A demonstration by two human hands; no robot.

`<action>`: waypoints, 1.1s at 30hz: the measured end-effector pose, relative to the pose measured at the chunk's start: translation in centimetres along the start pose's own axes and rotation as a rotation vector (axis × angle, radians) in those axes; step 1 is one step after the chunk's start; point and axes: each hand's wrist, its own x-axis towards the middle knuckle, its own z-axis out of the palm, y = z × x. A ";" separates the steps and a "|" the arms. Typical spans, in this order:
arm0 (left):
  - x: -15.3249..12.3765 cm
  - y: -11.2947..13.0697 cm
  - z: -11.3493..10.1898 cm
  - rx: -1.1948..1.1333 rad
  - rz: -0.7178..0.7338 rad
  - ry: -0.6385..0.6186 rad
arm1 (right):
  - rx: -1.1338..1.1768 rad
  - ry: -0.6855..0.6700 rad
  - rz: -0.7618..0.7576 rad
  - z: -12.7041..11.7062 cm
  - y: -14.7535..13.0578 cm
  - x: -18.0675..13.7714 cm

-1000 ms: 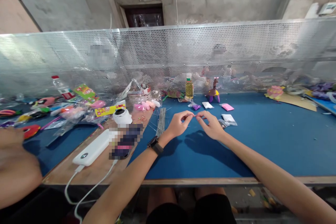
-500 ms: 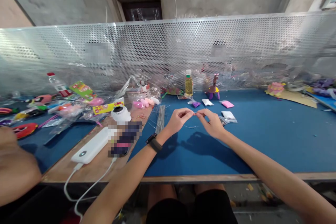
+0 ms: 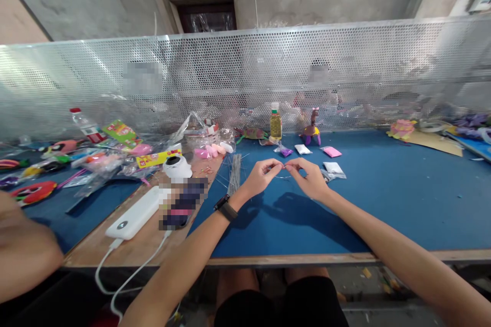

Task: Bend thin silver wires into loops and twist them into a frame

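Note:
My left hand (image 3: 264,173), with a dark band on its wrist, is closed in a pinch above the blue table mat. My right hand (image 3: 309,178) pinches close beside it, and the fingertips of both hands nearly meet. Between them is a thin wire (image 3: 284,178), whose pale curve shows just below the fingers. A tiny reddish spot shows at the fingertips, too small to name. A bundle of thin straight wires (image 3: 234,173) lies left of my left hand. Beyond the hands are small bags of purple (image 3: 285,151), white (image 3: 303,149) and pink clay (image 3: 332,152).
Another white bag (image 3: 334,169) lies beside my right hand. A brown and purple animal figure (image 3: 313,130) and a bottle of yellow liquid (image 3: 275,123) stand near the perforated metal screen (image 3: 253,71). At left are a white power bank (image 3: 136,213), a phone (image 3: 184,203) and a co-worker's arm (image 3: 26,250).
My hands stay at nearly the same spot, fingertips slightly closer together. The thin wire's visible curve has shifted up and right, between the hands. The co-worker's arm has moved slightly.

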 end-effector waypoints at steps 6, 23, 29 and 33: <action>0.0 -0.4 -0.1 0.070 0.034 0.011 | -0.026 0.025 -0.025 -0.3 0.0 0.2; -0.2 0.0 0.0 0.298 0.236 0.110 | 0.033 0.017 0.092 -0.4 -0.4 0.4; -0.3 0.5 0.1 0.301 0.222 0.134 | 0.022 0.023 0.068 -0.4 -0.6 0.3; -0.4 0.7 0.2 0.302 0.243 0.142 | 0.002 0.026 0.038 -0.3 -0.4 0.3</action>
